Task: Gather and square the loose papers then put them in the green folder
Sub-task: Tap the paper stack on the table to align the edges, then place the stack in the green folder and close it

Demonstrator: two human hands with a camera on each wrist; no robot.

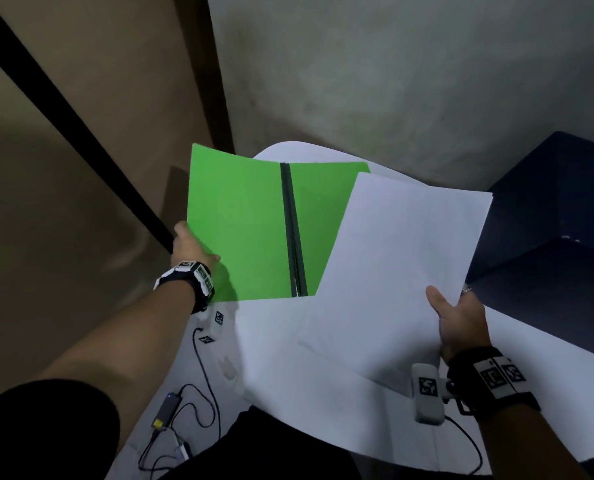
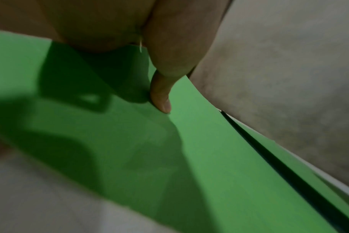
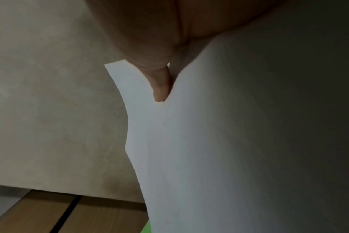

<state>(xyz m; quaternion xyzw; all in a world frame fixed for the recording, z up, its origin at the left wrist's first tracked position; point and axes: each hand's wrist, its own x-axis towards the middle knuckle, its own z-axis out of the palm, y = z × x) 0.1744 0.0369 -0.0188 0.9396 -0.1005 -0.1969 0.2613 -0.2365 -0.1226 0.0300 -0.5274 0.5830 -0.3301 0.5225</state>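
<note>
Folder [image 1: 240, 230]: green, spread open, black spine strip [image 1: 292, 230] down the middle. Left leaf raised off the desk [image 1: 278, 358]; right leaf partly covered by the papers.
Left hand [image 1: 190, 245]: gripping the outer edge of the left leaf. Thumb [image 2: 160, 96] pressed flat on the inner green face in the left wrist view; remaining fingers behind the leaf, hidden.
Papers [image 1: 403, 258]: white stack, held up, tilted, above the desk at right of the folder. Far left corner overlapping the right leaf. Edges appear aligned in the head view; sheet count not discernible.
Right hand [image 1: 460, 320]: pinching the near right edge of the papers. Thumb [image 3: 161, 88] on the upper face in the right wrist view; fingers beneath, mostly hidden. Ring [image 1: 466, 289] visible on one finger.
Desk: white, rounded far end, under both folder and papers.
Wrist units: marker-tagged band on each wrist, left [image 1: 188, 275] and right [image 1: 496, 375]; white camera module [image 1: 427, 393] by the right wrist.
Cables [image 1: 191, 403]: black, looped on the desk near the left forearm, with a small adapter [image 1: 165, 410] attached.
Box [image 1: 552, 216]: dark blue, at right, beyond the papers.
Wall [image 1: 392, 71]: grey, behind the desk.
Panel [image 1: 91, 98]: brown, at left, crossed by a black diagonal strip.
</note>
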